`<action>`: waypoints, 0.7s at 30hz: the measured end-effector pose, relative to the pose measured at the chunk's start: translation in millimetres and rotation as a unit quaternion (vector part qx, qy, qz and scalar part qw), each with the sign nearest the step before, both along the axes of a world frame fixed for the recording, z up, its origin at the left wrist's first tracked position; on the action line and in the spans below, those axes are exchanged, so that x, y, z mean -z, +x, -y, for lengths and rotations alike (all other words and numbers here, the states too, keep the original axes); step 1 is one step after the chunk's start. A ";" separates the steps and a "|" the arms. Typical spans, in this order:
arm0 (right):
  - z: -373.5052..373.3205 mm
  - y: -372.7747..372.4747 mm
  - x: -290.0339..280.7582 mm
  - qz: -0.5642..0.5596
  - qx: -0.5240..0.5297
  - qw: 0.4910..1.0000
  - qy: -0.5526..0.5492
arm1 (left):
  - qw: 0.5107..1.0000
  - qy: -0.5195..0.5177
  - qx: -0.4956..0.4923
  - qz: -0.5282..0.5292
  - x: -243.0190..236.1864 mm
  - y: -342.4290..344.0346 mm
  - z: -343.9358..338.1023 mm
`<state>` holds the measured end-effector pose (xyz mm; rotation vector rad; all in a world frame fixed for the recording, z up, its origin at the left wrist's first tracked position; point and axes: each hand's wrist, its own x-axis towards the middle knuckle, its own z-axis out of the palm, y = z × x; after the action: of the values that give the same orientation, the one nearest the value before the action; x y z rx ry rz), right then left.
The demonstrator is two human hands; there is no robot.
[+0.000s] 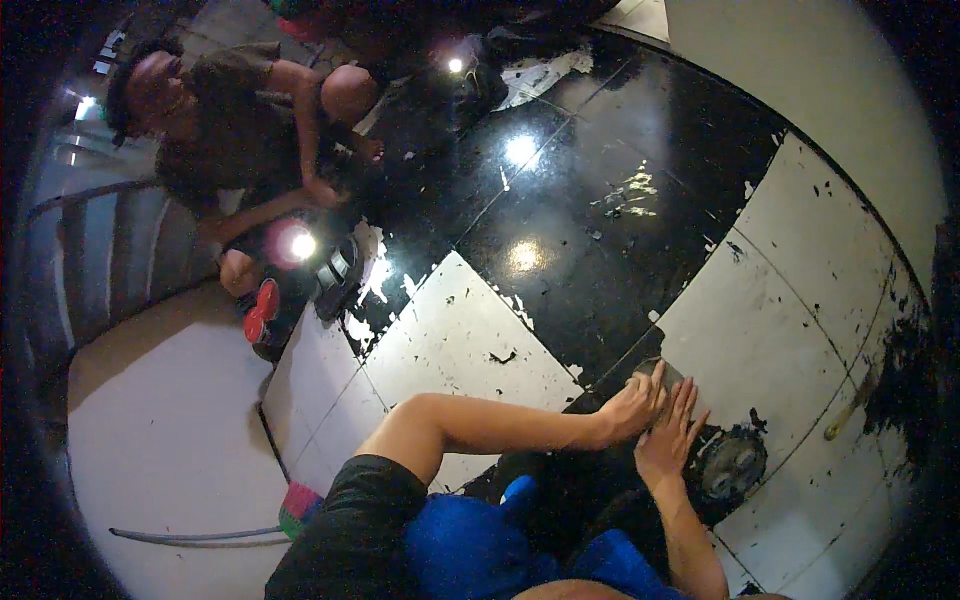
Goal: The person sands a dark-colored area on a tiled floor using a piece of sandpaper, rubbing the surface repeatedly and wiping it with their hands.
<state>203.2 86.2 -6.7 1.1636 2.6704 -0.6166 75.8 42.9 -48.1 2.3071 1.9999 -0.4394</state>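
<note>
Flat grey-brown piece [671, 374] lies beneath your left hand [638, 403] and right hand [668, 445], where black coating [600, 310] meets white tile [755, 295]; how tightly either hand grips it, I cannot tell. If you press unevenly, it could skid on the slick-looking coating and graze your skin

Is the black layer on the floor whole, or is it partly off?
Partly off: the black layer has ragged edges, and white tiles show bare beside it.
</note>
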 end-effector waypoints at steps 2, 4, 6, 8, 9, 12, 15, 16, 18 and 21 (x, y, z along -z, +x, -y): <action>9.0 6.2 4.1 0.018 -0.002 1.000 -0.013 | 1.000 -0.005 0.013 0.001 -5.3 2.3 9.9; 1.2 9.4 14.2 0.008 -0.011 1.000 0.007 | 1.000 -0.015 0.027 0.002 -17.9 1.5 9.8; -11.6 5.6 20.2 -0.002 -0.024 0.999 0.024 | 0.996 0.000 0.085 -0.032 -24.9 -6.6 -6.1; -29.3 -5.6 17.3 -0.036 -0.054 0.992 0.108 | 0.998 0.061 0.012 -0.003 -18.3 -8.6 -6.6; -25.7 -7.1 16.9 -0.012 -0.033 0.998 0.057 | 0.998 0.052 0.029 0.007 -11.4 -11.7 -4.9; 12.4 2.2 20.7 -0.036 0.014 0.999 -0.019 | 0.999 0.001 0.036 -0.001 -4.3 -6.7 9.5; -4.0 2.9 10.0 -0.045 0.000 0.999 -0.027 | 0.999 0.021 0.029 0.035 -14.4 -6.9 10.9; -14.1 -1.3 4.2 -0.033 -0.022 0.999 -0.022 | 0.999 0.013 0.028 0.040 -14.2 -5.1 5.4; -21.5 -7.1 3.2 -0.004 -0.029 1.000 -0.005 | 0.999 0.004 -0.049 0.000 -12.2 4.7 -12.6; -4.1 15.7 15.8 -0.042 0.036 0.998 -0.010 | 0.996 -0.018 0.036 -0.076 -13.4 16.8 -6.1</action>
<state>218.8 90.3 -22.5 1.2594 2.6945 -0.7176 92.6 49.0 -34.6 2.3966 1.9573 -0.6695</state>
